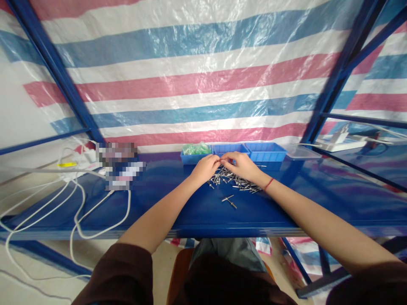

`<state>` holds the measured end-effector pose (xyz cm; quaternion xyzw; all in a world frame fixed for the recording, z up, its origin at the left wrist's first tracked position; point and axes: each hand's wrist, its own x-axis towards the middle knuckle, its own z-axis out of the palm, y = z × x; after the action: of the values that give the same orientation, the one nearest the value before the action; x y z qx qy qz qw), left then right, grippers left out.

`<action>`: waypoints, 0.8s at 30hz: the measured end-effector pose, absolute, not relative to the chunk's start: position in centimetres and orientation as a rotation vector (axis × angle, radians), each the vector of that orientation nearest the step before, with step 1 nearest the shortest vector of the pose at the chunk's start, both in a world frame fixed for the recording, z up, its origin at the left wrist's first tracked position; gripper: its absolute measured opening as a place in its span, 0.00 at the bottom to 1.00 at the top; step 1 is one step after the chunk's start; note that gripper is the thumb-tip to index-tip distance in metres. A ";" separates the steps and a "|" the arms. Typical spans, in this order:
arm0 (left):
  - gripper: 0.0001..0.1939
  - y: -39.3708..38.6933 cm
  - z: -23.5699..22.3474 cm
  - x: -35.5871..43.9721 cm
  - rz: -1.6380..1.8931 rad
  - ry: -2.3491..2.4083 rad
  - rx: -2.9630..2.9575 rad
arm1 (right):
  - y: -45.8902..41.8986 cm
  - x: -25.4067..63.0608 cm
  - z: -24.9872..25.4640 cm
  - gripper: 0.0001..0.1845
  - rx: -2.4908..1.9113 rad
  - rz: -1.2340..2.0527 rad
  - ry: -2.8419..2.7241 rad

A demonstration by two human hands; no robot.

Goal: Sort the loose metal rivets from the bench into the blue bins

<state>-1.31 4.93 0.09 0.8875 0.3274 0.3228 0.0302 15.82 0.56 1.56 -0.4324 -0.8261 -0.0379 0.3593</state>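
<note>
My left hand (205, 167) and my right hand (242, 166) meet fingertip to fingertip over a loose pile of silver pop rivets (245, 185). The fingers of both are closed in a pinch. Whatever lies between the fingertips is too small or hidden to make out. A few more rivets (229, 201) lie apart from the pile, closer to the front edge. Behind my hands stands a row of blue plastic bins: the left bin (190, 159) has crumpled green plastic in it, the middle bin (232, 149) is partly covered by my right hand, and the right bin (267, 155) is beside it.
The blue metal table (197, 214) has a raised front edge. White cables and a power strip (78, 170) spread over its left side, near a blurred-out item (122, 167). A clear plastic lid (303, 152) and another white power strip (345, 143) sit at right. Striped sheeting (203, 80) hangs behind.
</note>
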 end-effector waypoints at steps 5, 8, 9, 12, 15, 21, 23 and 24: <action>0.05 5.4 -0.2 -1.0 1.188 0.931 2.491 | 0.7 15.8 1.4 0.12 -1.188 -0.085 -2.055; 0.07 5.4 -0.1 -0.9 1.255 0.927 2.355 | 0.8 15.8 1.3 0.12 -1.207 -0.039 -2.048; 0.07 5.3 0.0 -0.9 1.266 0.927 2.325 | 0.8 15.8 1.2 0.12 -1.206 -0.015 -2.052; 0.07 5.0 0.2 -0.7 1.263 0.917 2.266 | 0.9 15.7 1.1 0.12 -1.197 0.055 -2.052; 0.06 4.7 0.4 -0.6 1.267 0.894 2.203 | 1.0 15.6 0.9 0.13 -1.179 0.096 -2.049; 0.04 4.5 0.6 -0.5 1.296 0.848 2.190 | 1.1 15.4 0.7 0.13 -1.130 0.199 -2.005; 0.04 4.5 0.7 -0.5 1.315 0.849 2.200 | 1.1 15.3 0.6 0.13 -1.118 0.245 -1.970; 0.04 4.5 0.7 -0.6 1.327 0.846 2.200 | 1.1 15.3 0.6 0.13 -1.115 0.266 -1.948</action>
<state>-0.55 4.47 0.67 0.7939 0.3055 0.4790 0.2167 15.26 1.15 0.65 -0.4461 -0.7795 0.1063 0.4266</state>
